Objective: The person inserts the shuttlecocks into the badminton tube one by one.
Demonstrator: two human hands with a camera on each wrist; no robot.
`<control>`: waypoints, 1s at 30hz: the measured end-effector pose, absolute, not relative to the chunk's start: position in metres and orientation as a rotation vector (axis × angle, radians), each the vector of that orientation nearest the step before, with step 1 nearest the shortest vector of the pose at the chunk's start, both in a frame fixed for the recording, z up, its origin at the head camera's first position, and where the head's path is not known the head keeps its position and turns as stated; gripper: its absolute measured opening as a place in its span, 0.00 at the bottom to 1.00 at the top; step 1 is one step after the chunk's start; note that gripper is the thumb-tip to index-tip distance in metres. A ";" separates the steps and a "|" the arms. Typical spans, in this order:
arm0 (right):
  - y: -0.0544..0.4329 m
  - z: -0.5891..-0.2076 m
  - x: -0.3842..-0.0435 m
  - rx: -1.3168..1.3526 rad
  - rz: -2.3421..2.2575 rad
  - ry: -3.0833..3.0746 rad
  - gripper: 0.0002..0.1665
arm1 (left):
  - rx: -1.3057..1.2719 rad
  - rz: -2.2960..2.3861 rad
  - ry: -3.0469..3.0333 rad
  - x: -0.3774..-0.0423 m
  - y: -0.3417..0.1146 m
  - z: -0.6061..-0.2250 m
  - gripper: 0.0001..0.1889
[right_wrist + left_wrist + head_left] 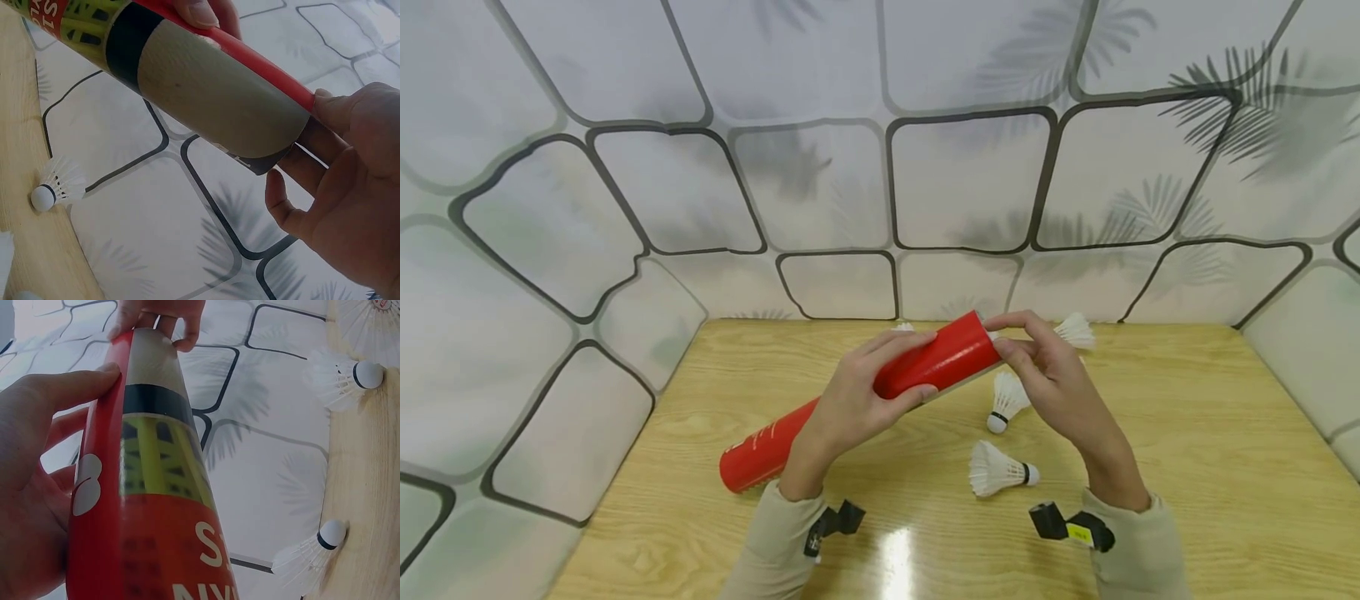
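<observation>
My left hand (861,387) grips a long red shuttlecock tube (771,446) around its upper part, thumb on the near side. The tube slants, its right end raised above the table. At that raised end, my right hand (1056,383) has thumb and index finger on the rim, with a bit of white showing between them; what the white bit is cannot be made out. The tube's label (165,462) carries a printed yellow shuttlecock. White feather shuttlecocks lie below and beside the right hand: one tilted (1009,400), one on its side (1000,471), another behind (1075,331).
The light wood table (685,400) is bounded by a patterned backdrop (827,192) at the back and sides. Behind the left hand a further white shuttlecock (904,327) peeks out, mostly hidden.
</observation>
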State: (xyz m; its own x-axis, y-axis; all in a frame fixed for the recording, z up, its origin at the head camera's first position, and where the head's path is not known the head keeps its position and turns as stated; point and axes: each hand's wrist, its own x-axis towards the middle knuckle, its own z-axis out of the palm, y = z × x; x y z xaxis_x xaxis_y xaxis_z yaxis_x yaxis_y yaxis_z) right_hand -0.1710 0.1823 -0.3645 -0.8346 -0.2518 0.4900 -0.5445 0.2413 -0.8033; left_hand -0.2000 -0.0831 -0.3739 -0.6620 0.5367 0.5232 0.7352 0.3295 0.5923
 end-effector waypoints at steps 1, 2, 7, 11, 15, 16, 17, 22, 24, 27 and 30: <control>0.182 -0.365 -0.172 0.761 1.627 -2.260 0.17 | -1.152 -1.239 -2.361 -0.200 -0.084 -0.374 0.29; 0.183 -0.365 -0.172 0.777 1.622 -2.264 0.17 | -1.149 -1.239 -2.360 -0.200 -0.084 -0.374 0.29; 0.186 -0.364 -0.174 0.802 1.543 -2.265 0.20 | -1.136 -1.233 -2.353 -0.202 -0.087 -0.373 0.29; 0.190 -0.361 -0.173 0.792 1.527 -2.222 0.21 | -1.093 -1.192 -2.372 -0.207 -0.091 -0.374 0.29; 0.191 -0.359 -0.171 0.796 1.552 -2.171 0.21 | -1.019 -1.166 -2.396 -0.214 -0.101 -0.378 0.30; 0.191 -0.359 -0.171 0.797 1.569 -2.157 0.21 | -1.001 -1.165 -2.398 -0.215 -0.104 -0.378 0.30; 0.191 -0.359 -0.171 0.800 1.583 -2.144 0.20 | -0.980 -1.164 -2.399 -0.217 -0.107 -0.379 0.30; 0.189 -0.360 -0.171 0.846 1.684 -2.065 0.18 | -0.854 -1.188 -2.426 -0.222 -0.125 -0.381 0.31; 0.188 -0.362 -0.171 0.865 1.703 -2.074 0.17 | -0.786 -1.201 -2.456 -0.223 -0.133 -0.381 0.30; 0.188 -0.364 -0.176 0.851 1.646 -2.177 0.17 | -0.680 -1.212 -2.491 -0.226 -0.147 -0.382 0.30; 0.187 -0.363 -0.189 0.817 1.528 -2.323 0.16 | -0.588 -1.199 -2.494 -0.231 -0.159 -0.380 0.29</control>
State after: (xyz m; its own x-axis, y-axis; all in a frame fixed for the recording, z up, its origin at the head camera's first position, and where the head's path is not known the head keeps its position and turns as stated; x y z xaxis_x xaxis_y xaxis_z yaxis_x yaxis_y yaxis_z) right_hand -0.1893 0.1869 -0.3626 -0.8138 -0.3180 0.4864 -0.5725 0.2954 -0.7648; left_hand -0.2306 -0.1590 -0.3804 -0.8673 0.2269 0.4430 0.4877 0.5652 0.6653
